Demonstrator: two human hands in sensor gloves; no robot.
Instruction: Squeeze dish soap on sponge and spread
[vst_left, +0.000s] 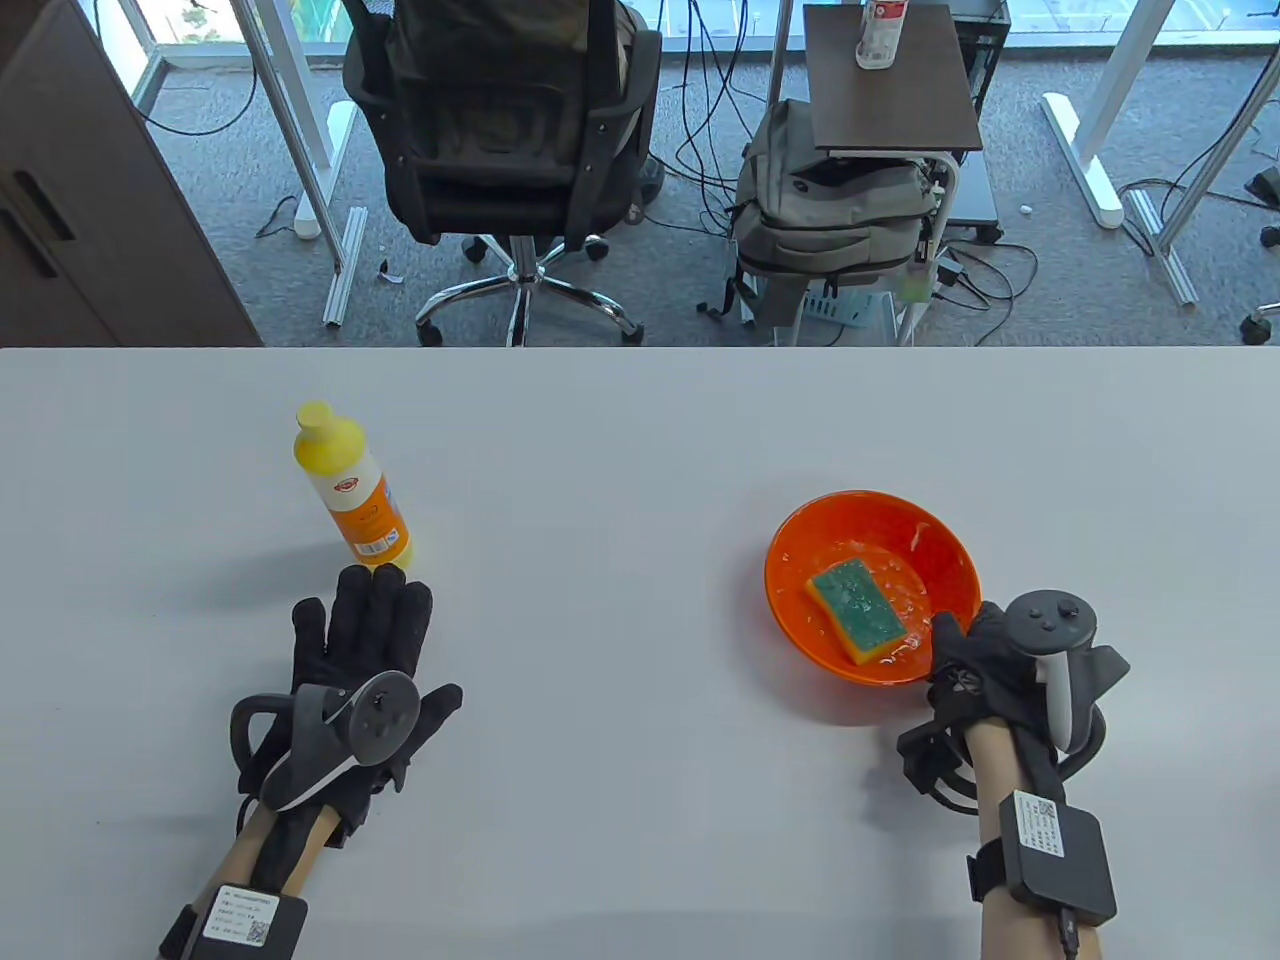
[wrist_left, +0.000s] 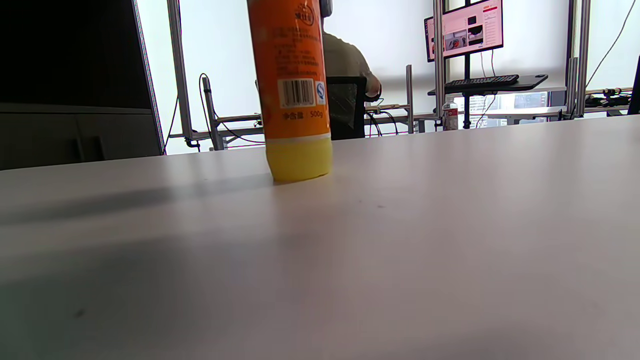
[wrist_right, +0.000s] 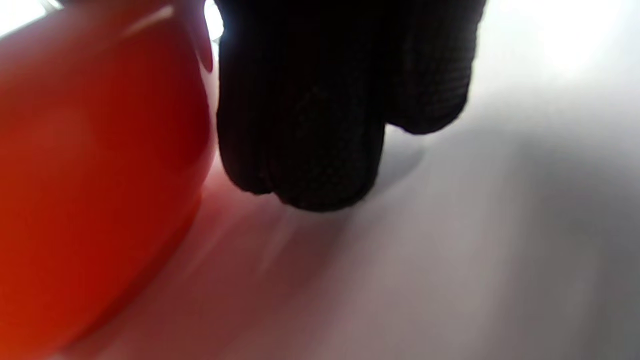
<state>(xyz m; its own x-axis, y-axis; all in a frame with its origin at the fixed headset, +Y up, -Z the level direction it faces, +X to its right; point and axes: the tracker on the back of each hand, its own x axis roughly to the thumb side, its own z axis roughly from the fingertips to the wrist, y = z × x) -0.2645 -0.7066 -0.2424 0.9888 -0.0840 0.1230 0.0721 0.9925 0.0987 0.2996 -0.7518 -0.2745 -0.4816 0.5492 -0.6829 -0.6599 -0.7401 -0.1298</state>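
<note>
Table view showed the open left hand (vst_left: 365, 650) just short of the soap bottle (vst_left: 352, 485), which wanted a mid-body wrap, while the right hand (vst_left: 985, 660) gripped the bowl (vst_left: 800, 545) rim.

A: Where is the soap?

B: The dish soap bottle (vst_left: 352, 484) stands upright on the left half of the white table (vst_left: 620, 450), yellow with a yellow cap and an orange label (barcode facing the near edge).

A: And the sponge?

B: The sponge (vst_left: 858, 610), green scouring side up over a yellow layer, lies flat in the orange bowl (vst_left: 800, 540) on the right half, well apart from the bottle. It glistens wet, with droplets on the bowl's inside.
</note>
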